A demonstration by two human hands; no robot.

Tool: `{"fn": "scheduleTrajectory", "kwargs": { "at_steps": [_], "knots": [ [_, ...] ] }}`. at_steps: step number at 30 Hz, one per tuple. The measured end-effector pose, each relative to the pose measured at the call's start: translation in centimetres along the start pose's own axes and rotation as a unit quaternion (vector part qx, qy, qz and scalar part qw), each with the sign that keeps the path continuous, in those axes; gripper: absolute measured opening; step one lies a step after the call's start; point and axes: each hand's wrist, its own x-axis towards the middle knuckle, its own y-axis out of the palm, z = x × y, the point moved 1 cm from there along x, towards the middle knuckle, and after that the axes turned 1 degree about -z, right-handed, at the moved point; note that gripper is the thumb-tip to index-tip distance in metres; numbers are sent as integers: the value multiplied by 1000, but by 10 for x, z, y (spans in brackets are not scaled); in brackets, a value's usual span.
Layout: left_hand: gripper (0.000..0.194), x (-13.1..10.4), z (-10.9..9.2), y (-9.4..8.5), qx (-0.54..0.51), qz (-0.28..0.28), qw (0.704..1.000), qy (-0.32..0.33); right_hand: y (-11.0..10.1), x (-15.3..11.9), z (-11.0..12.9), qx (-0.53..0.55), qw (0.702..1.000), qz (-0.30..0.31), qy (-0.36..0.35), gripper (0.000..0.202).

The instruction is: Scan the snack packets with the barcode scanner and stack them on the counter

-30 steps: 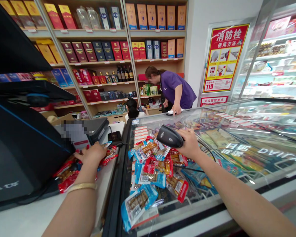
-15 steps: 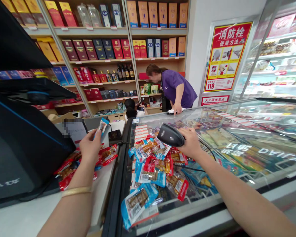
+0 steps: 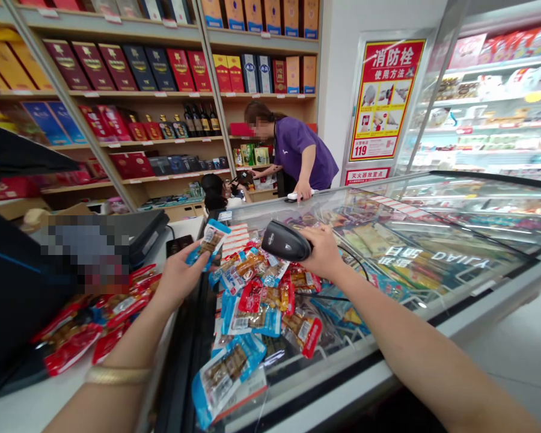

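Note:
Between the fingers of my left hand [image 3: 183,270] is a blue snack packet [image 3: 211,240], held above the near left corner of the freezer. A black barcode scanner [image 3: 285,240] sits in the grip of my right hand [image 3: 323,249], its head pointing left toward that packet. Under the scanner lies a heap of red and blue snack packets [image 3: 259,297] on the glass freezer lid [image 3: 365,207]. One larger blue packet [image 3: 228,376] is at the near edge of the heap. More red packets [image 3: 128,304] are spread on the white counter, left of my left forearm.
A black checkout machine [image 3: 18,300] stands at the left. Beyond the freezer, a person in a purple shirt [image 3: 302,150] bends over, and another person with dark hair [image 3: 214,192] is low by the shelves. The scanner's cable [image 3: 324,296] crosses the glass.
My left hand has moved right with the blue packet, from over the counter to the freezer's edge, and the packet's face now shows. The camera view has shifted right and slightly down.

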Motion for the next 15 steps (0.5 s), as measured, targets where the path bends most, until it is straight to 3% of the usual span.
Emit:
{"fn": "scheduleTrajectory", "kwargs": {
  "at_steps": [6,15],
  "knots": [
    [53,5,10,1,180,2,979,96,2,1,5,10,1000,22,16,29],
    [46,-5,-2,13,194,37,971,136,5,0,12,7,998,63,3,32]
  ]
}}
